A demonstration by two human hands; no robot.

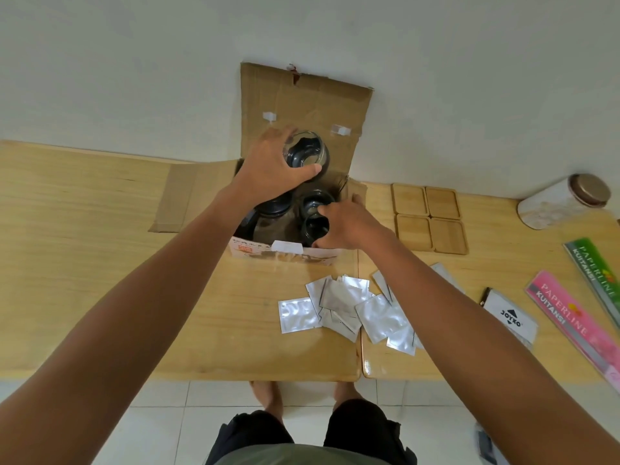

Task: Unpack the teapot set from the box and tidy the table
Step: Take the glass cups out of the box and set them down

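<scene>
Deep inside the open brown cardboard box [303, 105] we can make out only dark rounded glass shapes; which teapot parts they are we cannot tell, since our forearms cover much of the opening. The box stands at the twelve o'clock edge of the light wooden table [100, 263], its tall flap upright against the wall. Our left hand [271, 162] reaches forward, fingers curled round a clear glass cup [307, 152] lifted above the box. Our right hand [345, 226] is clasped on a second dark glass cup [315, 226] at the box's three o'clock corner. Silver foil sachets [349, 307] lie scattered at six o'clock of the box; four square wooden coasters [429, 218] sit at three o'clock.
</scene>
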